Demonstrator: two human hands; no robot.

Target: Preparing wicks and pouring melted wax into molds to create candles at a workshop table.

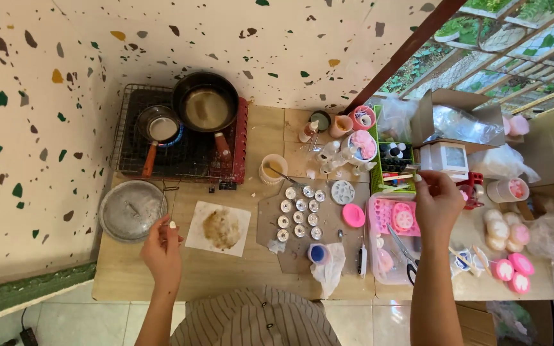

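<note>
A wooden table [226, 272] is seen from above, set against a speckled wall. At its far left a red gas stove [181, 138] carries a large dark pan [205, 102] and a smaller saucepan [158, 128] with an orange handle. A round metal lid [132, 209] lies just in front of the stove. Near it a white paper sheet [218, 227] bears a brown stain. Rows of small metal tealight cups [299, 213] are laid out at the middle of the table, with a cup of yellowish liquid [272, 169] beyond them. A clear tray [392, 240] holding pink moulds and scissors [405, 253] sits to the right.

The left hand [161, 247] is held above the table between lid and paper, its grip pinched on a thin wick [169, 205] running upward; the wick is judged light, limp and easily bent, best taken close to its end. The right hand [437, 202] is raised over the tray's far edge, its grip pressed on a small thin item [411, 169] that cannot be made out clearly.
</note>
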